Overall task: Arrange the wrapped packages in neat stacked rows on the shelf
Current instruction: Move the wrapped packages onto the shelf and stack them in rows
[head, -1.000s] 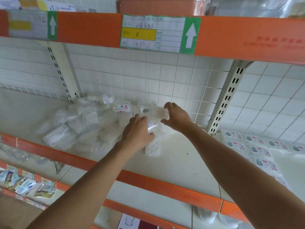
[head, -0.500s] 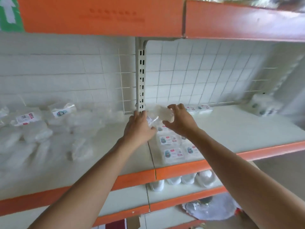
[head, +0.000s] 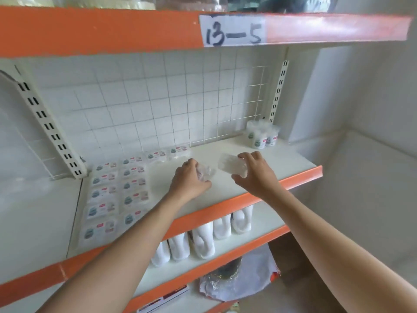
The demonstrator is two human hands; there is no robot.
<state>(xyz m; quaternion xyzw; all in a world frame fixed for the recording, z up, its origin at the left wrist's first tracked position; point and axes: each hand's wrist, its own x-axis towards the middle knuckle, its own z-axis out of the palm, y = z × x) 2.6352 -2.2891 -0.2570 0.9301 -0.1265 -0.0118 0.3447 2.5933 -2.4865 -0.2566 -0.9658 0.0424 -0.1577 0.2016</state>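
On the shelf (head: 266, 159), the flat packs (head: 119, 190) lie in two rows at the left side, and a further row runs along the back, before the wire grid (head: 158, 98). Right of them, the left hand (head: 189, 179) holds a first package (head: 206, 172) and the right hand (head: 255, 175), near it, holds a second package (head: 230, 164). Some tubs (head: 261, 135) stand in the back right corner. On the lower shelf (head: 266, 224), bottles (head: 203, 240) stand in a line.

Shelf (head: 225, 208): cream deck, orange front edge. The upper shelf edge (head: 90, 30) is the same orange and bears a white label (head: 232, 30) with dark handwritten characters. Wire grid (head: 180, 98): white squares. Slotted upright (head: 52, 127): cream with paired black slots. Rowed packages (head: 117, 190): clear wrap, white labels with teal and red marks. Clear package (head: 205, 173) in left hand (head: 189, 179); frosted white package (head: 230, 166) in right hand (head: 255, 175). Bottles (head: 203, 240): white.
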